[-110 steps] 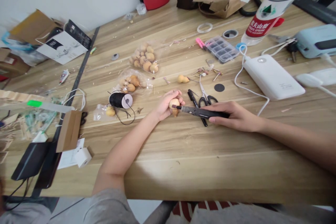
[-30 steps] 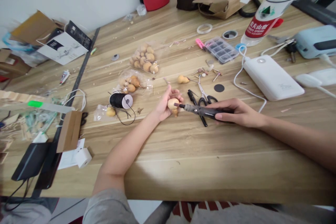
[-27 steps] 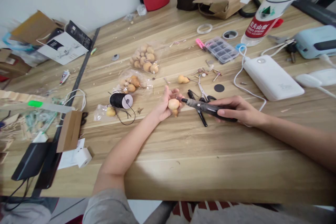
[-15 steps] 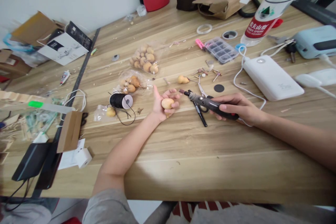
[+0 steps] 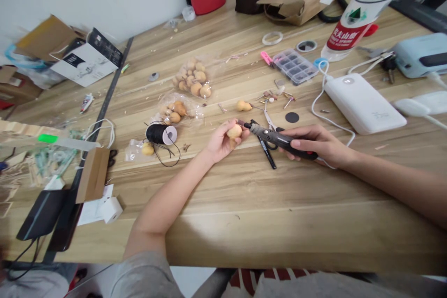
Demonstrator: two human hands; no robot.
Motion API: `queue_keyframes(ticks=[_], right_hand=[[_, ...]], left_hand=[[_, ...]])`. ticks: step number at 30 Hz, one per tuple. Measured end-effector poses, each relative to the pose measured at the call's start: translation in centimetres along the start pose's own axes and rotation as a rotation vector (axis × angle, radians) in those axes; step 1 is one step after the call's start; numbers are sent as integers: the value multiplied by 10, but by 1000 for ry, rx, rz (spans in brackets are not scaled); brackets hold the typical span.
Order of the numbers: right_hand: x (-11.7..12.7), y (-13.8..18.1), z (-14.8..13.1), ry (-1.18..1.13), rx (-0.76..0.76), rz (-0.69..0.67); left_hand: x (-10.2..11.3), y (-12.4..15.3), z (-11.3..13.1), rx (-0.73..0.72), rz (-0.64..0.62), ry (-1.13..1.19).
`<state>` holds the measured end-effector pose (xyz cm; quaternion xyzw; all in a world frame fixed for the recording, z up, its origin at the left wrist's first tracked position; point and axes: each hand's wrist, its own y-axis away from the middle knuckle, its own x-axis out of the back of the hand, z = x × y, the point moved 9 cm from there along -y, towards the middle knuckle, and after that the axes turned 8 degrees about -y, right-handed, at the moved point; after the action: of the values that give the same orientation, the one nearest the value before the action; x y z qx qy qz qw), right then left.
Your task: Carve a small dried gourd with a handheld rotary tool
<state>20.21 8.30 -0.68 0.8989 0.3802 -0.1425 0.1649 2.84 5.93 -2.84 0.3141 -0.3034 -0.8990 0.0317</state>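
Observation:
My left hand is closed round a small tan gourd, held just above the wooden table. My right hand grips a dark pen-shaped rotary tool, its tip close to the gourd's right side. Under the tool lie a black pen and scissors. Another loose gourd rests a little farther back.
Two clear bags of gourds and a black thread spool lie to the left. A white power bank, a bit case and a large bottle stand at the right. Boxes and clutter fill the left edge.
My left hand opened and turned the gourd in the palm, then closed on it again. The rotary tool drew back to the right, then came back near the gourd.

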Motion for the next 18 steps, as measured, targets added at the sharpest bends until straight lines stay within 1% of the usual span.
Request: queue_keyframes(ticks=[5,9,12,18], right_hand=[[0,0,0,81,5,-9],[0,0,1,198,-7,-17],[1,0,2,225,-14,-19],[2,-2,4,298,-21,-41]], left_hand=[[-2,0,-1,41,-41,20],[-2,-2,-1,7,-54,8],[-3,-4,-1,-27,-71,-10],[-4,-4,-3,-5,-117,2]])
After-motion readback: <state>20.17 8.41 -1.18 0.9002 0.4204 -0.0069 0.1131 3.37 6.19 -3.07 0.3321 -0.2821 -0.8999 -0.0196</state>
